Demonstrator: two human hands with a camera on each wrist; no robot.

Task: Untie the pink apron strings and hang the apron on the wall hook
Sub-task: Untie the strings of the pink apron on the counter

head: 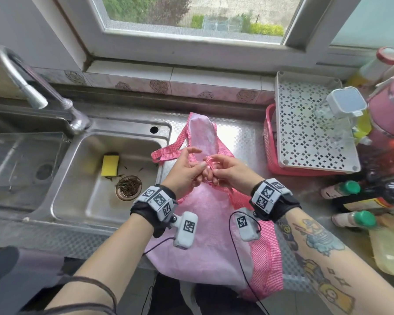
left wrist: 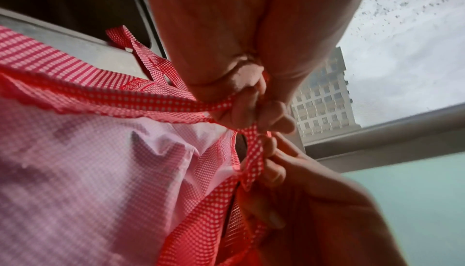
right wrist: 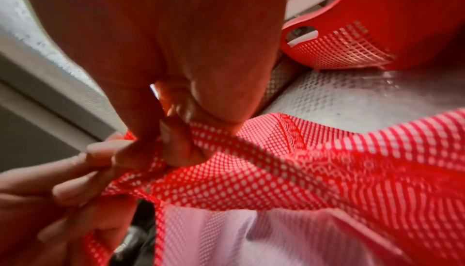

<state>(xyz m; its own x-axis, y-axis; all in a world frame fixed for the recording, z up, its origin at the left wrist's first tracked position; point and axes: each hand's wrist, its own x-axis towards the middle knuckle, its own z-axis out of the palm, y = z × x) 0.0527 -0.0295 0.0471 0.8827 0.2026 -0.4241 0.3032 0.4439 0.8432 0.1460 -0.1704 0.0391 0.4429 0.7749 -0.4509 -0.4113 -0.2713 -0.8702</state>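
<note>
At far left the steel sink (head: 82, 169) holds a yellow sponge (head: 110, 165) and a strainer full of tea leaves (head: 128, 188). Just right of it, my left hand (head: 185, 171) pinches one gingham string (left wrist: 161, 101) near the knot (head: 208, 163), index finger raised. The pink apron (head: 205, 226) lies flat on the tabletop (head: 241, 130) between sink and basket, its hem hanging over the front edge. My right hand (head: 230, 172) pinches the other string (right wrist: 251, 151), both grips touching at the knot. I judge the untying step is in hand and not yet done. Next I need to draw one loop free while holding the other strand steady. Further right sits the pink basket (head: 271, 155) under a white perforated tray (head: 309, 123). No wall hook is in view
</note>
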